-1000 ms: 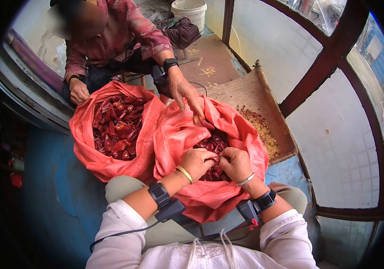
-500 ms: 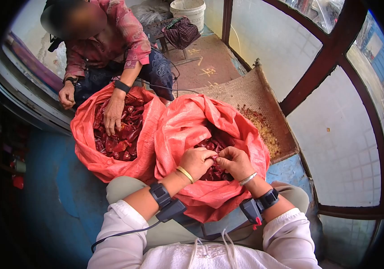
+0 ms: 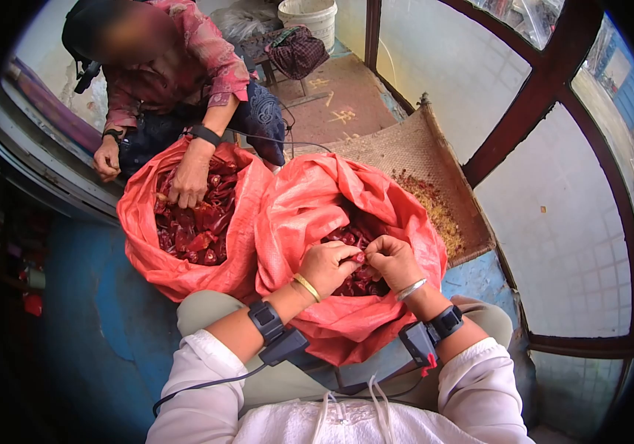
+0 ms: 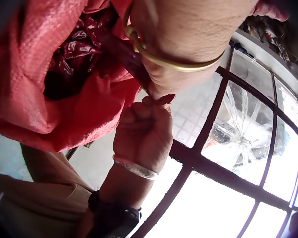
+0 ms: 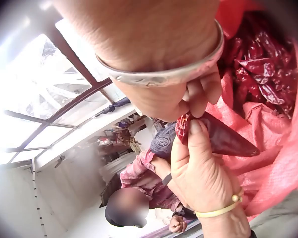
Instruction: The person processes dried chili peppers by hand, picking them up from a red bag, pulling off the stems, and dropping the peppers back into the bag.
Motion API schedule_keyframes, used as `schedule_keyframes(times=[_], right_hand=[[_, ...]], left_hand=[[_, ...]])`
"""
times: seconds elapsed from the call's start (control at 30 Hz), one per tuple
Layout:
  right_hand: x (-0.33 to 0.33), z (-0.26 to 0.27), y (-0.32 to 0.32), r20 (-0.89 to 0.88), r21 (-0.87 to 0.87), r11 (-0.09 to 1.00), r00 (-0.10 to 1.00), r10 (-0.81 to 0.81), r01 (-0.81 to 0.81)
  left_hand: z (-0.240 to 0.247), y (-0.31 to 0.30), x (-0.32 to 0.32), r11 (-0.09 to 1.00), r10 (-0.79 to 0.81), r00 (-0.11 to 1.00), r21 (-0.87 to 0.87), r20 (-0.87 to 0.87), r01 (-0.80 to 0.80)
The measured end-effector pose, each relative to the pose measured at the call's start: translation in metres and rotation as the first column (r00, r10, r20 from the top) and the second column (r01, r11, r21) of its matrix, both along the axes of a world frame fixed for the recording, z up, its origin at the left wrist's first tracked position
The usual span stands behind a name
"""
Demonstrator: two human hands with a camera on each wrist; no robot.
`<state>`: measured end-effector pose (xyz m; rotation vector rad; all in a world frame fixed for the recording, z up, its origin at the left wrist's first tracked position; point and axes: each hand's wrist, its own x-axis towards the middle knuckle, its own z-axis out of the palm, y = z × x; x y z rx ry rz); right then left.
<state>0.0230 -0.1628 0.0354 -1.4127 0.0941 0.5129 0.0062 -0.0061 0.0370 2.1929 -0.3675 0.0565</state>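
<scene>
A dark red dried chili pepper (image 5: 229, 138) is held between my two hands over the right-hand red woven sack (image 3: 298, 214). My left hand (image 3: 324, 268), with a yellow bangle, grips its body, the thumb pressed near the broad, cut-looking end. With curled fingers, my right hand (image 3: 397, 269), wearing a silver bangle, pinches at that same end. In the left wrist view the right hand (image 4: 143, 128) meets the left one at the pod. Below them, more dried chilies (image 3: 343, 235) lie inside the rolled-down sack.
A second red sack (image 3: 139, 244) of dried chilies stands at the left, another person's hand (image 3: 189, 181) reaching into it. A woven mat (image 3: 383, 148) bears yellowish seeds (image 3: 435, 211) beside the framed window panes (image 3: 554, 229). A white bucket (image 3: 309, 22) is at the back.
The other person's hand moved from above my sack to the left sack and reaches in there. My hands stay over my sack; the right shifts slightly, and the chili's end shows more between them.
</scene>
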Motion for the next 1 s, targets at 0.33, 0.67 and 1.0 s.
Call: schedule_keyframes(times=[0.33, 0.67, 1.0], right_hand=[[0.002, 0.006, -0.002, -0.014, 0.16, 0.987, 1.0, -0.007, 0.01], [0.0, 0.008, -0.002, 0.086, 0.06, 0.997, 0.995, 0.044, -0.049], [0.006, 0.009, -0.008, -0.022, 0.128, 0.989, 0.997, -0.068, 0.07]], left_hand=[[-0.004, 0.001, 0.002, 0.983, 0.015, 1.0, -0.184, 0.012, -0.012], [-0.002, 0.0, 0.002, 0.987, 0.021, 1.0, -0.161, 0.005, -0.019], [0.013, 0.017, 0.012, 0.979, 0.088, 0.985, -0.169, -0.151, -0.113]])
